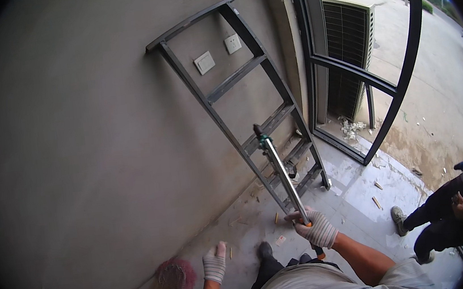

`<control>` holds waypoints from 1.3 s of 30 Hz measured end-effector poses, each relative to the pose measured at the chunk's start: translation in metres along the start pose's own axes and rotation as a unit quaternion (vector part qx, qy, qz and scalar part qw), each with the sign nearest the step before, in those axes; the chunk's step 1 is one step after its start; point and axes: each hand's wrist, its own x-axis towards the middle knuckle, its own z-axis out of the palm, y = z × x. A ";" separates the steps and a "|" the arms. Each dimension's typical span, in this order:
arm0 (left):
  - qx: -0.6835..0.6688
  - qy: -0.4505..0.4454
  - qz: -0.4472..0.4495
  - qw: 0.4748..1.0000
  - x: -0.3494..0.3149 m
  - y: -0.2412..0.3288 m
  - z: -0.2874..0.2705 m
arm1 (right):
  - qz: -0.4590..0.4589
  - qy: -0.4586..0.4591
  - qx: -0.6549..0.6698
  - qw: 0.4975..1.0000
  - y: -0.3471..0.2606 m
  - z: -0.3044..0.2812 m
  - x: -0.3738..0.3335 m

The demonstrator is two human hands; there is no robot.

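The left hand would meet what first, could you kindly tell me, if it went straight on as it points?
Most likely the grey wall, in line ahead of the left hand, though depth is unclear.

The pale, dirt-smeared tile floor (360, 221) bears the foot of a dark metal ladder (280, 117). Yellowish strips (376, 203), a small whitish paper scrap (281, 240) and a pink-edged bristly bundle (175, 276) lie scattered on it.

Left of the grip (318, 230), a grey wall (83, 150) is seen; below it, pale floor (356, 211) is littered; beyond, rightward, daylight is framed by a dark window frame (355, 75).
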 end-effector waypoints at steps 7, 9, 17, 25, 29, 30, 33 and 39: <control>-0.106 -0.012 0.019 0.994 0.238 0.091 0.003 | 0.095 0.090 -0.077 0.988 0.014 -0.016 0.065; -0.167 -0.028 0.017 0.985 0.303 0.128 0.012 | 0.101 0.121 -0.079 0.984 0.017 -0.009 0.086; -0.275 -0.151 0.033 0.949 0.508 0.245 0.047 | 0.065 0.241 -0.069 0.966 -0.021 0.017 0.203; -0.342 -0.297 0.112 0.885 0.552 0.271 0.069 | 0.057 0.281 0.006 0.958 -0.050 0.024 0.291; -0.369 -0.297 0.154 0.867 0.556 0.273 0.078 | 0.008 0.309 0.057 0.949 -0.049 0.015 0.320; -0.371 -0.301 0.156 0.865 0.557 0.273 0.076 | 0.002 0.308 0.041 0.951 -0.053 0.010 0.326; -0.372 -0.361 0.139 0.844 0.559 0.272 0.064 | -0.017 0.315 0.033 0.948 -0.073 -0.002 0.343; -0.417 -0.341 0.161 0.827 0.514 0.289 0.073 | -0.030 0.366 0.052 0.929 -0.095 -0.013 0.395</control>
